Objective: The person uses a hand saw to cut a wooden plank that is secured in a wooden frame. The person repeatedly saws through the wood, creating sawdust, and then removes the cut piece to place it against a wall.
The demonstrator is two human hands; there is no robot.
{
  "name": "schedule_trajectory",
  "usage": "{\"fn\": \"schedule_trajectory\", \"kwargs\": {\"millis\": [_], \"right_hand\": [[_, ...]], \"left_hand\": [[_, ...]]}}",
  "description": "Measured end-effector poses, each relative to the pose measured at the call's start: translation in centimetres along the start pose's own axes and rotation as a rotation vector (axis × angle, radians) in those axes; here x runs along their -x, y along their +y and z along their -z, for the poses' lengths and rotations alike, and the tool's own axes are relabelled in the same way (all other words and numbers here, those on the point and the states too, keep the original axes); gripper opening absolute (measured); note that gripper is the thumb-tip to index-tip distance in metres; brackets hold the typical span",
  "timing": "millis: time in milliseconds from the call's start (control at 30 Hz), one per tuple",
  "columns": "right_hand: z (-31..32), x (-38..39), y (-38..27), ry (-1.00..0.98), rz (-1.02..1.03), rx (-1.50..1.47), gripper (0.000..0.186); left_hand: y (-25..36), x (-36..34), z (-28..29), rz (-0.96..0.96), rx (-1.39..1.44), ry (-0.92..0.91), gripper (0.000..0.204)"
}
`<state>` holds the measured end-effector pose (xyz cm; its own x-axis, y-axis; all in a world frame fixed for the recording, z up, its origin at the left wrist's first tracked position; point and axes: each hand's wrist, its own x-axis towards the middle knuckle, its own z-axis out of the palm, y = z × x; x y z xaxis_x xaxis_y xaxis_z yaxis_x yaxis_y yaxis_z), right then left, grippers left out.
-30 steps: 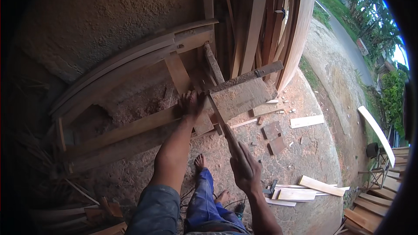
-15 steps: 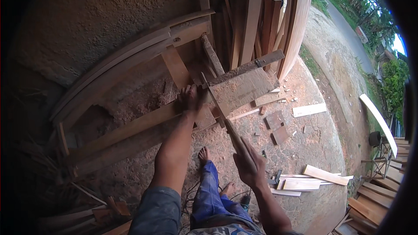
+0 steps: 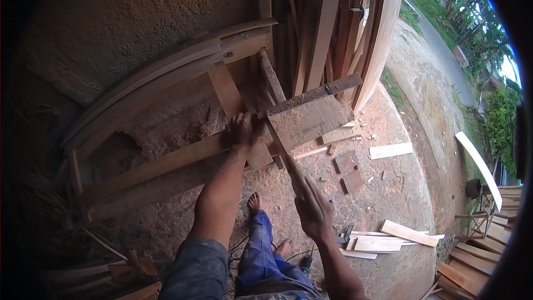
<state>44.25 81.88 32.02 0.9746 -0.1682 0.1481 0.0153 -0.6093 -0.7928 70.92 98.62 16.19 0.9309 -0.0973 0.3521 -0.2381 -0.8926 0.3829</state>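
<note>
Right hand point(image 3: 314, 209) wrapped around the saw point(image 3: 287, 158) at its handle; blade slants up by the left end of the dusty block point(image 3: 311, 124), just right of left hand point(image 3: 241, 129), which lies over the wooden beam point(image 3: 166, 164), fingers bent, can't tell if gripping

Short, dark blue-grey sleeve point(image 3: 201, 266) on show here, wide at the hem; blue trousers point(image 3: 259, 258), smudged pale in places; bare hands point(image 3: 314, 211), bare feet point(image 3: 255, 202)!
</note>
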Motion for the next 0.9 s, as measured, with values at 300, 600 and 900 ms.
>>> {"fn": "schedule_trajectory", "kwargs": {"millis": [300,600,900], "right_hand": [[3.6,9.9,0.3,-0.163,-0.066,0.217,0.055],[-3.1,-8.1,0.6,-0.030,-0.055,-0.223,0.047],[5.1,12.2,-1.0,-0.126,-0.139,0.115,0.057]], "left_hand": [[-0.4,-0.4,0.8,0.065,-0.031,-0.084,0.024],[0.1,-0.3,-1.4,-0.058,-0.051,0.039,0.026],[0.2,-0.7,-0.2,0.063,-0.033,-0.025,0.018]]}}
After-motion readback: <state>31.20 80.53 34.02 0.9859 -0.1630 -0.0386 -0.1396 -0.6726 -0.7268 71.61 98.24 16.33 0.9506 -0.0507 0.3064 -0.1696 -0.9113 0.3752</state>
